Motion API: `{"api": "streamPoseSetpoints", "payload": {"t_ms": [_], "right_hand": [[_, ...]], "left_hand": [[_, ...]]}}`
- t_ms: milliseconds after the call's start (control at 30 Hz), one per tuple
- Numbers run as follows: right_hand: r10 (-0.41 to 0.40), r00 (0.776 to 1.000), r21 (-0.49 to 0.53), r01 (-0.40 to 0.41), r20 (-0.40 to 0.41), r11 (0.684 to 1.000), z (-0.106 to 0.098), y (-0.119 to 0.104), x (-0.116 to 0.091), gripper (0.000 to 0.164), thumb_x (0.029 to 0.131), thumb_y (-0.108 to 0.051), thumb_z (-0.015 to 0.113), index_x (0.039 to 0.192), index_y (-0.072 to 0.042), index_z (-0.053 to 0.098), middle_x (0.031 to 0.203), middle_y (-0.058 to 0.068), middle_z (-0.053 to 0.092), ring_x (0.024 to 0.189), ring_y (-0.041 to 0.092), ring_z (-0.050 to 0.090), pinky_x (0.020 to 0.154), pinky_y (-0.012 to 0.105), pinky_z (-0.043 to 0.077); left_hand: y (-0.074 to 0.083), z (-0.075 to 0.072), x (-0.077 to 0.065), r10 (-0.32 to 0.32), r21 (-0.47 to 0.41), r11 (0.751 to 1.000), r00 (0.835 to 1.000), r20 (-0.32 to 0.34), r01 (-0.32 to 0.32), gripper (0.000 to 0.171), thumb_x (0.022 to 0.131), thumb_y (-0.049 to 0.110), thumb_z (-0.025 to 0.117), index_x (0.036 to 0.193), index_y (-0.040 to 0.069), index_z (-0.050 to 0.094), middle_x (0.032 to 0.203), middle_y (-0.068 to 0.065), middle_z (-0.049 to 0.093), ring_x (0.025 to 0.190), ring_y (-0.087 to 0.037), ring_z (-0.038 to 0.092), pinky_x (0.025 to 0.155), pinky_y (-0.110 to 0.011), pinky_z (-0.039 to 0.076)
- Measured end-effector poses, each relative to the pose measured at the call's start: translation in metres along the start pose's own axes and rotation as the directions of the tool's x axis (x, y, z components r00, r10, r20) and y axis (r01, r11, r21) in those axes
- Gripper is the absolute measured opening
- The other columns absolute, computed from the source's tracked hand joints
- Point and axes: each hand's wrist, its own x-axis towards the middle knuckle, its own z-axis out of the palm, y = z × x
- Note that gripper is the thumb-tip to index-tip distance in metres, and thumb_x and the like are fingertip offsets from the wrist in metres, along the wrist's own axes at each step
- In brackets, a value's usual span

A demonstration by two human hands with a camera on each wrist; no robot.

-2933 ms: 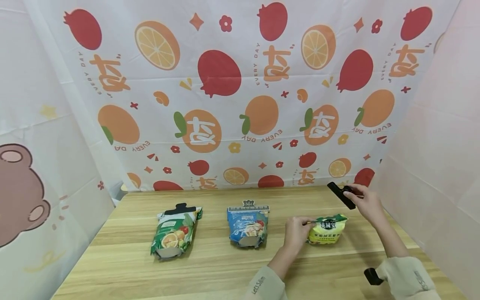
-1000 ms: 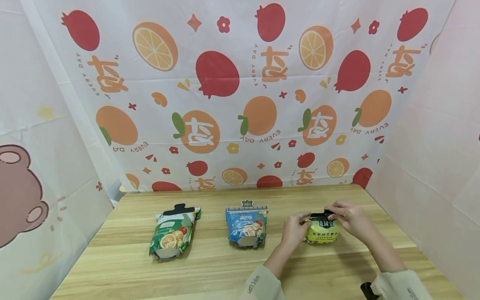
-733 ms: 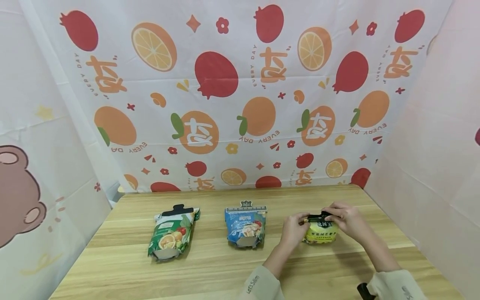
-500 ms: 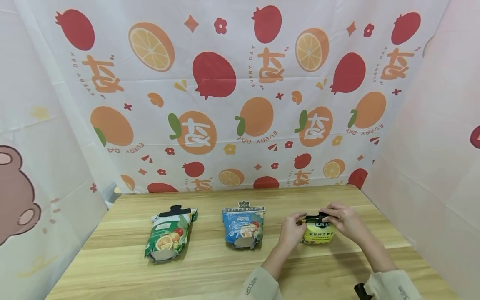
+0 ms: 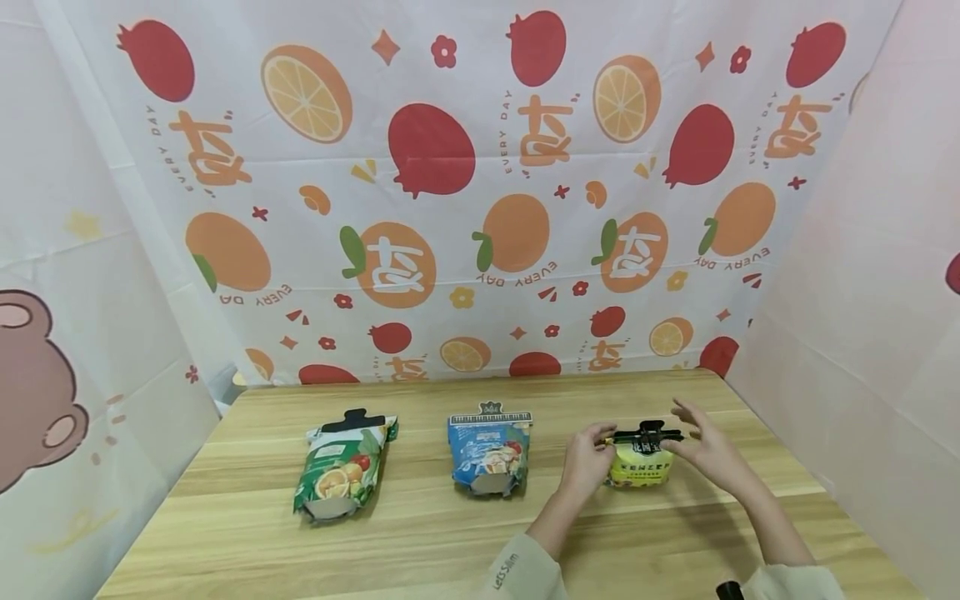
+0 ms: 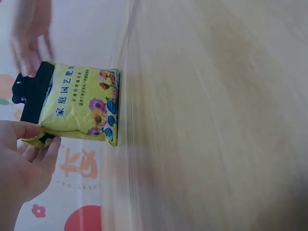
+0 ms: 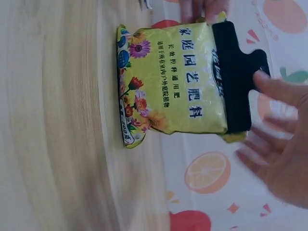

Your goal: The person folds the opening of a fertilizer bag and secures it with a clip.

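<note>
A small yellow fertilizer bag (image 5: 640,472) with printed flowers stands upright at the right of the table. Across its folded top sits a wide black bag clip (image 7: 236,82). My left hand (image 5: 585,462) pinches the bag's upper left corner between thumb and fingers, just beside the clip's end. Off the clip's other end, my right hand (image 5: 708,454) has its fingers spread and holds nothing. In the right wrist view its thumb overlaps the clip's handle, and the fingers (image 7: 257,161) are blurred behind. The left wrist view shows the bag (image 6: 79,101) closed under the clip.
Left of the yellow bag lies a blue bag (image 5: 487,458) with a patterned white-and-black clip (image 5: 490,415). Farther left is a green-and-white bag (image 5: 341,475) with a black clip (image 5: 356,421). A fruit-print curtain (image 5: 480,250) hangs behind the wooden table (image 5: 375,558).
The right hand brought the black clip down from the upper right onto the yellow bag's top, then let go and spread its fingers. The left hand keeps pinching the corner.
</note>
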Motion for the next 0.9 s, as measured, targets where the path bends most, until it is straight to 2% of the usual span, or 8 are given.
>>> {"api": "streamPoseSetpoints", "payload": {"t_ms": [67, 133, 167, 267, 400, 600, 733, 900], "right_hand": [[0.096, 0.994, 0.077, -0.1, 0.052, 0.992, -0.002, 0.005, -0.005, 0.077, 0.087, -0.021, 0.064, 0.14, 0.01, 0.016, 0.131, 0.037, 0.032, 0.118, 0.051, 0.033, 0.092, 0.06, 0.033], [0.176, 0.977, 0.141, -0.192, 0.121, 0.971, 0.0, 0.011, -0.01, 0.077, 0.088, -0.021, 0.062, 0.138, 0.013, 0.014, 0.13, 0.039, 0.031, 0.116, 0.052, 0.035, 0.091, 0.058, 0.036], [0.201, 0.967, 0.165, -0.226, 0.158, 0.96, 0.001, 0.013, -0.012, 0.076, 0.089, -0.02, 0.061, 0.137, 0.015, 0.014, 0.129, 0.04, 0.031, 0.115, 0.051, 0.036, 0.091, 0.057, 0.037], [0.235, 0.945, 0.219, -0.285, 0.226, 0.933, 0.008, 0.021, -0.015, 0.074, 0.089, -0.018, 0.06, 0.135, 0.016, 0.014, 0.128, 0.039, 0.033, 0.114, 0.049, 0.039, 0.091, 0.052, 0.04], [0.241, 0.949, 0.231, -0.285, 0.203, 0.93, 0.017, 0.025, -0.014, 0.075, 0.088, -0.017, 0.062, 0.133, 0.019, 0.014, 0.126, 0.038, 0.034, 0.113, 0.049, 0.04, 0.09, 0.048, 0.043], [0.253, 0.958, 0.195, -0.276, 0.131, 0.941, 0.027, 0.024, -0.007, 0.065, 0.088, -0.016, 0.062, 0.126, 0.019, 0.023, 0.12, 0.036, 0.038, 0.108, 0.048, 0.043, 0.087, 0.049, 0.044], [0.247, 0.963, 0.192, -0.263, 0.103, 0.945, 0.032, 0.024, -0.005, 0.057, 0.089, -0.009, 0.059, 0.123, 0.02, 0.023, 0.116, 0.037, 0.039, 0.107, 0.05, 0.043, 0.087, 0.048, 0.045], [0.239, 0.967, 0.209, -0.251, 0.085, 0.945, 0.038, 0.023, -0.001, 0.055, 0.09, -0.004, 0.055, 0.123, 0.021, 0.019, 0.117, 0.041, 0.034, 0.109, 0.055, 0.038, 0.086, 0.047, 0.046]], "left_hand": [[0.0, 0.001, 0.0, -0.007, -0.022, 1.0, 1.0, -0.024, 0.006, 0.036, 0.08, -0.009, 0.056, 0.114, 0.001, 0.061, 0.108, -0.005, 0.064, 0.082, -0.016, 0.061, 0.058, -0.022, 0.049], [0.0, 0.001, -0.001, -0.037, -0.047, 0.998, 0.998, -0.048, 0.034, 0.034, 0.081, -0.007, 0.057, 0.114, -0.001, 0.06, 0.107, -0.007, 0.063, 0.096, -0.022, 0.059, 0.072, -0.027, 0.051], [-0.001, 0.001, -0.001, -0.056, -0.052, 0.997, 0.996, -0.065, 0.053, 0.031, 0.081, -0.005, 0.058, 0.112, -0.001, 0.059, 0.105, -0.007, 0.062, 0.097, -0.023, 0.058, 0.077, -0.028, 0.05], [-0.002, 0.002, -0.002, -0.129, -0.044, 0.991, 0.987, -0.099, 0.125, 0.023, 0.085, 0.004, 0.061, 0.106, -0.003, 0.06, 0.095, -0.006, 0.061, 0.086, -0.019, 0.059, 0.069, -0.027, 0.051], [-0.002, 0.003, -0.003, -0.163, 0.011, 0.986, 0.98, -0.11, 0.165, 0.02, 0.087, 0.014, 0.062, 0.099, -0.003, 0.062, 0.083, -0.002, 0.06, 0.074, -0.012, 0.056, 0.059, -0.023, 0.049], [-0.001, 0.004, -0.005, -0.182, 0.036, 0.982, 0.979, -0.097, 0.186, 0.017, 0.087, 0.015, 0.063, 0.096, 0.001, 0.062, 0.081, 0.0, 0.059, 0.073, -0.012, 0.055, 0.058, -0.024, 0.048], [-0.002, 0.007, -0.006, -0.188, 0.036, 0.981, 0.977, -0.097, 0.193, 0.013, 0.082, 0.006, 0.068, 0.093, 0.004, 0.06, 0.081, -0.001, 0.06, 0.074, -0.014, 0.057, 0.059, -0.025, 0.049], [-0.008, 0.01, -0.004, -0.193, 0.043, 0.979, 0.972, -0.132, 0.2, 0.026, 0.072, -0.008, 0.072, 0.093, 0.004, 0.06, 0.082, -0.004, 0.059, 0.076, -0.016, 0.057, 0.063, -0.025, 0.05]]}}
